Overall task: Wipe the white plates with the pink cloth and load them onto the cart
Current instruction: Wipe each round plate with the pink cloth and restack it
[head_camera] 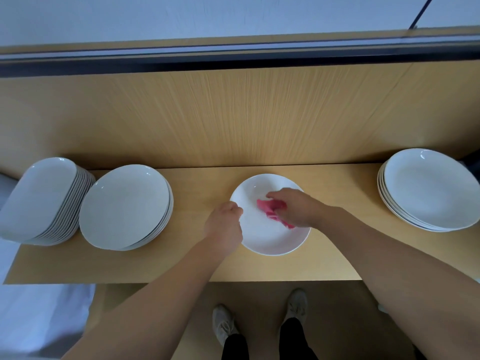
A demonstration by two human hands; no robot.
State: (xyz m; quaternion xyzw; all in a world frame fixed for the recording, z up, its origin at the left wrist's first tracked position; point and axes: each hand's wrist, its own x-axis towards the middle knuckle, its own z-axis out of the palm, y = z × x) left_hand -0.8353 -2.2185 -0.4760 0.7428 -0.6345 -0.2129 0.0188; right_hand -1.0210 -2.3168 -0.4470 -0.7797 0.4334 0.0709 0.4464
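1. Desk (181, 266), front edge: the single white plate (270, 242) lies at mid-desk, set back from this edge. A hard stroke toward the person could likely slide it that way.
2. Left hand (224, 222): fingers curled onto the plate's left rim, holding it. This is the only restraint, so a slip on the glazed rim may let the plate spin or skid.
3. Right hand (293, 207): grasps the bunched pink cloth (270, 210), which is pressed on the plate's inner surface. Pressure close to the rim could tip the plate.
4. Left end: the outer stack (39, 198) stands at the left edge, just beside the inner stack (124, 206). A swung elbow might topple them.
5. Right back corner: the right stack (428, 188) is well apart from the wiping.
6. The cart is not in view, so the carrying risk cannot be judged.
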